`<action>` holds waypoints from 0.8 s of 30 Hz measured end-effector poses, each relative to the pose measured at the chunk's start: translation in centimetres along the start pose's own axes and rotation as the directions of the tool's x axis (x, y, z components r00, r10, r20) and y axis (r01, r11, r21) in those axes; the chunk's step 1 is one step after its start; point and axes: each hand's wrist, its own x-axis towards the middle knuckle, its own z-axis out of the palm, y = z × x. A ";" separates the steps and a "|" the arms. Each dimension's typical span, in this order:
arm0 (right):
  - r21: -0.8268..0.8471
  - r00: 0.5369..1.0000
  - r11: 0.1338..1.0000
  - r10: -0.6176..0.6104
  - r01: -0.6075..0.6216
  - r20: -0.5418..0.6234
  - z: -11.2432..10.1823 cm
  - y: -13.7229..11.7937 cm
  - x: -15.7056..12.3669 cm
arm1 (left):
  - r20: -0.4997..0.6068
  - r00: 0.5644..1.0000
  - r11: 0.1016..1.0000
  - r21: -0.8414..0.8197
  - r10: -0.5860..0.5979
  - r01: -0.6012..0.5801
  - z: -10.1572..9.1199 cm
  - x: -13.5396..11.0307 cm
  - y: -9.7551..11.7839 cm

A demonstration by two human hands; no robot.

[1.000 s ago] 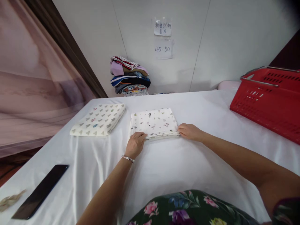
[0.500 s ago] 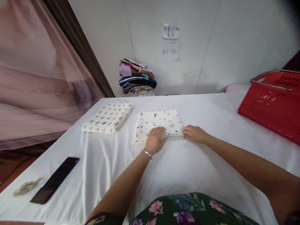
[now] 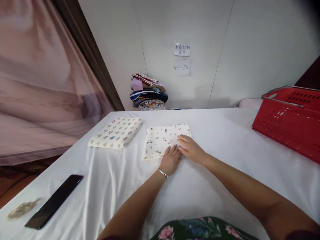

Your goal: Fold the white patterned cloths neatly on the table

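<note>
A white cloth [image 3: 160, 138] with small printed figures lies folded into a flat rectangle in front of me. My left hand [image 3: 171, 160] rests at its near edge, fingers stretched out over the fabric, a silver bracelet on the wrist. Close beside it, my right hand [image 3: 191, 149] lies over the cloth's near right corner with the fingers apart, hiding that corner. Neither hand grips anything. To the left is a second folded cloth [image 3: 117, 132], cream with grey mouse-head-like shapes and a few coloured ones.
White fabric covers the table [image 3: 112, 186]. A black flat slab [image 3: 55, 201] and a beige tangle of string [image 3: 23, 208] lie at the left. A red plastic basket [image 3: 287, 120] stands at the right. Folded textiles [image 3: 148, 93] are piled beyond the far edge, by the wall.
My right hand has moved left from the cloth's right edge onto its near right part, close to my left hand. My left hand has shifted slightly right. The view has tilted up a little.
</note>
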 end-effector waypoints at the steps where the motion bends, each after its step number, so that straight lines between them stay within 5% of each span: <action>1: -0.034 0.999 0.998 0.044 -0.043 0.026 0.7 0.0 0.2 | 0.006 1.000 1.000 -0.015 0.005 -0.005 -0.2 0.0 0.0; 7: -0.189 0.952 0.954 0.264 -0.233 0.157 4.1 1.9 -1.7 | 0.044 0.999 0.986 -0.164 -0.032 0.039 -2.2 -0.1 -0.5; 10: -0.217 0.949 0.949 0.266 -0.228 0.169 4.6 2.2 -2.4 | 0.086 0.965 0.954 -0.151 -0.248 0.258 -3.8 -0.9 -2.4; 14: -0.240 0.946 0.946 0.265 -0.218 0.185 4.8 2.1 -2.4 | 0.113 0.758 0.765 0.019 -0.642 0.644 -6.1 -3.6 -6.1; 16: -0.247 0.947 0.945 0.263 -0.214 0.184 5.0 2.1 -2.4 | 0.110 0.642 0.651 0.082 -0.758 0.755 -7.1 -4.7 -7.7; 18: -0.260 0.947 0.942 0.265 -0.214 0.180 5.2 2.1 -2.4 | 0.085 0.588 0.594 0.099 -0.804 0.798 -7.7 -5.0 -8.6; 19: -0.267 0.948 0.940 0.264 -0.212 0.177 5.3 2.1 -2.5 | 0.055 0.605 0.607 0.085 -0.794 0.790 -7.8 -4.7 -8.7; 22: -0.281 0.950 0.938 0.260 -0.206 0.174 5.3 2.1 -2.5 | -0.065 0.753 0.753 0.020 -0.655 0.657 -7.0 -2.9 -8.4; 24: -0.281 0.948 0.938 0.259 -0.200 0.188 5.3 2.1 -2.6 | -0.010 0.800 0.800 0.001 -0.599 0.599 -5.9 -1.8 -8.0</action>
